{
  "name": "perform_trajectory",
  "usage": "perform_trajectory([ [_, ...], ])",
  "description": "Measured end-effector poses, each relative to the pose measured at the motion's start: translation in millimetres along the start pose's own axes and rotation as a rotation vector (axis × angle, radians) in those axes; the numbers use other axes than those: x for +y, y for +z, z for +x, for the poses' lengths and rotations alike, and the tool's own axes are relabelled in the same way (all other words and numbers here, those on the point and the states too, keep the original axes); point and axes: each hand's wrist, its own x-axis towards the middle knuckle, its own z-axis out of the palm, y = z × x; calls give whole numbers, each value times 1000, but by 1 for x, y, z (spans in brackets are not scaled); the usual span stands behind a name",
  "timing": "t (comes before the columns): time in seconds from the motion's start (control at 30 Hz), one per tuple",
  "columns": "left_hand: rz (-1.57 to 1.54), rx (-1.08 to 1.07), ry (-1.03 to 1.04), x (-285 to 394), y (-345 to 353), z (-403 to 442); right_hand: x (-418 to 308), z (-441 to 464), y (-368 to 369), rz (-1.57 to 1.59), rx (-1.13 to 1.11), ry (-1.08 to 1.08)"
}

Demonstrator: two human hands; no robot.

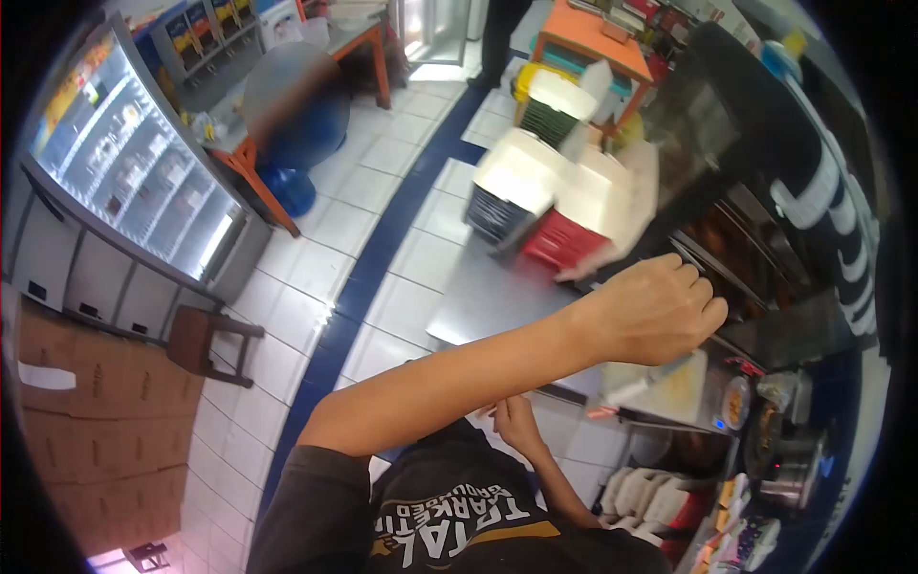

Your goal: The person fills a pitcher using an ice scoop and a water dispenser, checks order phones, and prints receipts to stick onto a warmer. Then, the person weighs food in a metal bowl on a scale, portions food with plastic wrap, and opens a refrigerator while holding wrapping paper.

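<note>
My left arm stretches across the view to the right. At its end my left hand is closed in a fist, knuckles up; its palm side and anything in it are hidden. Under it lies a pale cutting board with a flat, blade-like piece on it. Close to my body, my right hand has its fingers curled; what they hold, if anything, I cannot make out. Beyond my left hand stand open cardboard food boxes: a red one, a dark blue one and a green one, all with white insides.
The boxes stand at a steel table. A glass-fronted cabinet with browned food is at right, above a metal pot. Folded boxes fill a lower shelf. Left are a drinks fridge, stool and cartons.
</note>
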Motion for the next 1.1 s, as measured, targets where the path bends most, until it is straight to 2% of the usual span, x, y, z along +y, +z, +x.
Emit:
perform_trajectory([
  [0.07,-21,-13,-41,-60,-24,-25,-24,48,30,211,56,-118],
  [0.13,-47,-2,-83,-144,-46,-70,-42,109,61,253,67,-225],
  [0.17,-6,-5,-140,-192,-58,-101,-54,137,73,238,-20,-234],
  [0.2,52,-171,-321,-243,-71,-142,-77,182,78,211,-96,-267],
  [0.23,113,-179,-496,-295,-83,-195,-123,210,72,251,-242,-233],
  [0.27,87,-237,-802,-332,-105,-244,-171,236,65,335,-362,-246],
  [0.3,282,-249,-793,-383,-111,-352,-223,255,54,418,-517,-251],
  [0.33,323,-576,-934,-405,-142,-443,-273,265,40,510,-688,-338],
  [0.37,317,-812,-1337,-411,-170,-536,-321,278,24,458,-746,-586],
  [0.4,317,-1049,-1433,-407,-199,-640,-348,300,22,510,-901,-785],
  [0.43,283,-1161,-1675,-386,-226,-701,-385,317,16,606,-955,-1009],
  [0.47,198,-1480,-1447,-349,-256,-798,-415,342,5,584,-932,-1006],
  [0.5,65,-1576,-1645,-333,-275,-814,-445,371,-6,511,-928,-1084],
  [0.53,-26,-1568,-1843,-332,-282,-820,-474,399,-17,439,-926,-1157],
  [0.6,-189,-1401,-2153,-352,-275,-823,-513,465,-25,382,-565,-1199],
  [0.7,-326,-1202,-2185,-443,-239,-831,-575,558,-20,541,-496,-1128],
  [0.73,-364,-1167,-2150,-484,-230,-835,-596,584,-8,766,-609,-1153],
  [0.8,-415,-1129,-2053,-575,-207,-829,-643,641,2,950,-697,-1168],
  [0.83,-426,-1113,-1980,-631,-193,-825,-667,669,9,1152,-826,-1205],
  [0.9,-414,-1081,-1762,-760,-160,-813,-701,717,20,1361,-931,-1238],
  [0.97,-342,-964,-1516,-917,-113,-788,-720,773,18,1524,-876,-1403],
  [1.0,-315,-836,-1466,-997,-88,-766,-727,804,11,1575,-858,-1462],
  [1.03,-436,-585,-1701,-1070,-71,-710,-730,838,-3,1750,-1024,-1374],
  [1.07,-420,-562,-1540,-1147,-51,-684,-733,867,-21,1822,-1120,-1324],
  [1.1,-416,-552,-1534,-1200,-39,-652,-734,897,-39,1894,-1215,-1269],
])
